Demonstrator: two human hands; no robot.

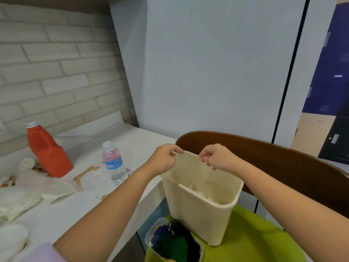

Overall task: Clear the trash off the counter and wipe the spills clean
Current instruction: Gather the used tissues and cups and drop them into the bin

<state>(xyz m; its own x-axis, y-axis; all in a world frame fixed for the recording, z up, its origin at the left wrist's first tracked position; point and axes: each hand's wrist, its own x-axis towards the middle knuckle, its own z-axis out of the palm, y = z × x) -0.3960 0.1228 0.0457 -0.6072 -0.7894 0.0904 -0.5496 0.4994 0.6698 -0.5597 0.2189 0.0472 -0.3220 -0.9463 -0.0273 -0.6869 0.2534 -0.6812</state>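
hands lifting a cream sheet above the bin beside the bench.

the left hand (163, 159) and the right hand (217, 157) each pinch one top corner of a cream sheet (190, 167), perhaps a liner or a used paper, i cannot tell; both grips are clenched on it. it hangs into the cream bin (200, 210), which stands on a green chair seat (255, 237) just beside the bench (79, 210), probably so trash travels a short way. on the bench remain crumpled papers (37, 191), a brown spill (85, 173), a water bottle (113, 163) and a red jug (47, 150).
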